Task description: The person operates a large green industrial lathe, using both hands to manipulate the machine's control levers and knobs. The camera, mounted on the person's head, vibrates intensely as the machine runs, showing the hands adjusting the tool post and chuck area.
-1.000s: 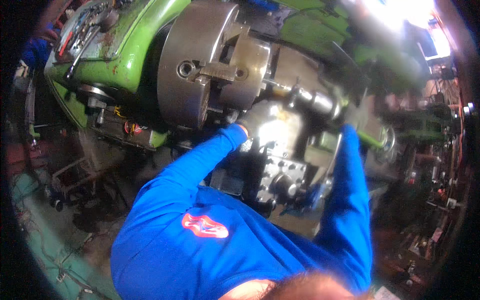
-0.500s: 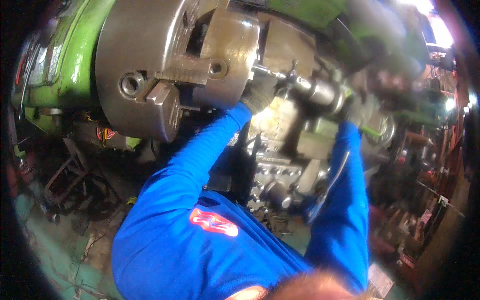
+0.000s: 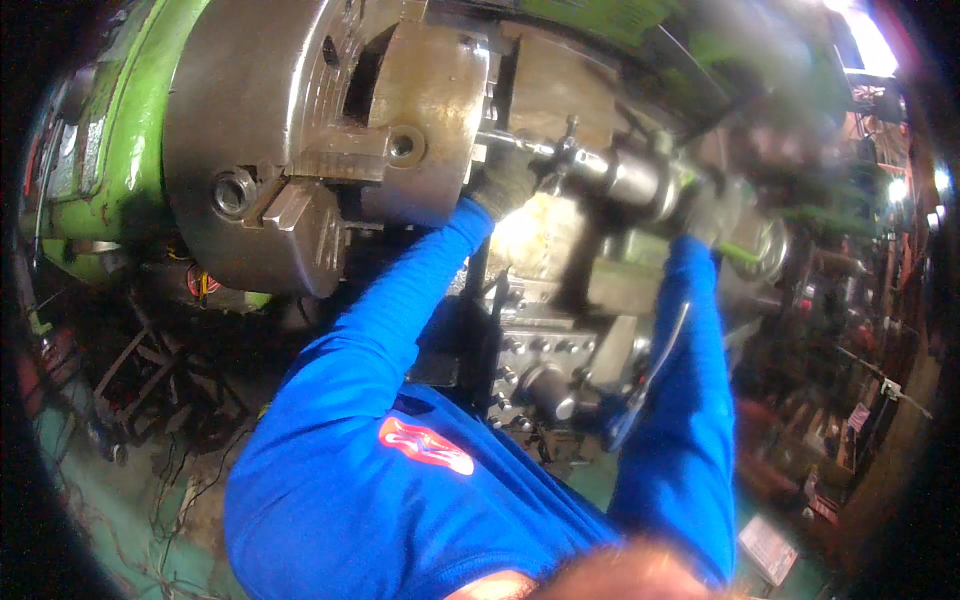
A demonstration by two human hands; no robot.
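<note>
My left hand (image 3: 507, 187), in a dark glove, reaches just right of a thick metal ring-shaped workpiece (image 3: 425, 110). That workpiece sits in the jaws of a large lathe chuck (image 3: 235, 120). The left fingers look curled beneath a slim shiny tool shaft (image 3: 527, 144) with a small cross handle (image 3: 571, 130); what they hold is hidden. The shaft lines up with a round steel tailstock barrel (image 3: 638, 182). My gloved right hand (image 3: 712, 212) rests at the tailstock behind the barrel, above a bright green bar (image 3: 742, 254); blur hides its fingers.
Right of my right hand stands a round metal wheel (image 3: 773, 248). Below the tool lies a carriage with several bolts and a round knob (image 3: 550, 390). The green headstock (image 3: 130, 130) fills the far left. A metal frame (image 3: 150, 370) stands on the floor at left.
The chuck, workpiece and tool sit slightly further left in the picture, as the view has shifted. Both hands keep about the same places on the machine.
</note>
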